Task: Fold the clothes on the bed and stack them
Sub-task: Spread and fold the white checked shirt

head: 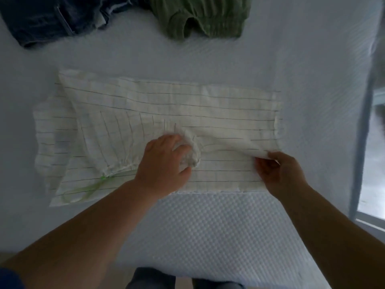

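My left hand (164, 161) has its fingers curled into a bunched-up bit of fabric near the middle of the white striped garment (158, 113), and my right hand (279, 170) is pinching its lifted edge on the right. The garment's spread flat across the white bed (208, 226), close to me, with a green drawstring (91, 187) trailing at its left end. Up at the far side are a green garment (200, 15) and dark jeans (50, 17), lying side by side.
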`<state>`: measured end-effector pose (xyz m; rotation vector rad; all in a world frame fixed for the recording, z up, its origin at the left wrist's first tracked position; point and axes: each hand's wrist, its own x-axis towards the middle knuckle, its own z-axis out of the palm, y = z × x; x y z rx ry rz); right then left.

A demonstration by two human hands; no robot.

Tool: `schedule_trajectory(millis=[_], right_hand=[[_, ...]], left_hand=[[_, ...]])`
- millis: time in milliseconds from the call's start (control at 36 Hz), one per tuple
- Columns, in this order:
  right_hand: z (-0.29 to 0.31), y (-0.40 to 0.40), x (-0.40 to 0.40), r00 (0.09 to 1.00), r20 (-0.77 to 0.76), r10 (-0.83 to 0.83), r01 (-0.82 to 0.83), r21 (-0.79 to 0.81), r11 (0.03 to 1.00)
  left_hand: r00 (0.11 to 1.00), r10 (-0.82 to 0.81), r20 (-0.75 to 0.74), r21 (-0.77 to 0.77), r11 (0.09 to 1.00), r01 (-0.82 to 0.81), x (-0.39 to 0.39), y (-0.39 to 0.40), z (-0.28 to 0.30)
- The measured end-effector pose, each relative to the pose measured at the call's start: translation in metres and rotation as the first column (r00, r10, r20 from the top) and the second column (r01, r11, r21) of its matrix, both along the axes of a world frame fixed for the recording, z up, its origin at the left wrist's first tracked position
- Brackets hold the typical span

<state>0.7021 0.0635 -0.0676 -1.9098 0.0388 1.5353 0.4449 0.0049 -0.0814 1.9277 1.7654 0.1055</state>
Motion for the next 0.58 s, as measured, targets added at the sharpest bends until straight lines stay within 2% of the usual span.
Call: schedule_trajectory(millis=[167, 222, 306, 361, 500, 583], right_hand=[[-0.003, 0.025, 0.019, 0.987, 0.011, 0.159, -0.160, 0.012, 0.987], [-0.001, 0.038, 0.020, 0.950, 0.082, 0.300, -0.302, 0.010, 0.953], [-0.002, 0.050, 0.023, 0.825, 0.249, 0.507, -0.513, -0.045, 0.857], [-0.004, 0.057, 0.025, 0.711, 0.377, 0.594, -0.618, -0.067, 0.783], [-0.011, 0.062, 0.031, 0.550, 0.589, 0.592, -0.676, -0.103, 0.730], [-0.015, 0.059, 0.035, 0.465, 0.649, 0.602, -0.699, -0.148, 0.700]], left_hand=[[0.995, -0.075, -0.065, -0.098, 0.993, 0.069, 0.011, 0.004, -0.007], [0.995, -0.052, -0.082, -0.093, 0.995, 0.045, 0.012, 0.006, -0.008], [0.995, -0.014, -0.098, -0.089, 0.996, 0.005, 0.009, 0.009, -0.011], [0.998, 0.004, -0.061, -0.046, 0.999, -0.007, 0.007, 0.011, -0.011], [0.984, 0.087, 0.157, 0.072, 0.992, -0.099, 0.006, 0.014, 0.010], [0.980, 0.090, 0.176, 0.077, 0.991, -0.105, 0.009, 0.009, 0.016]])
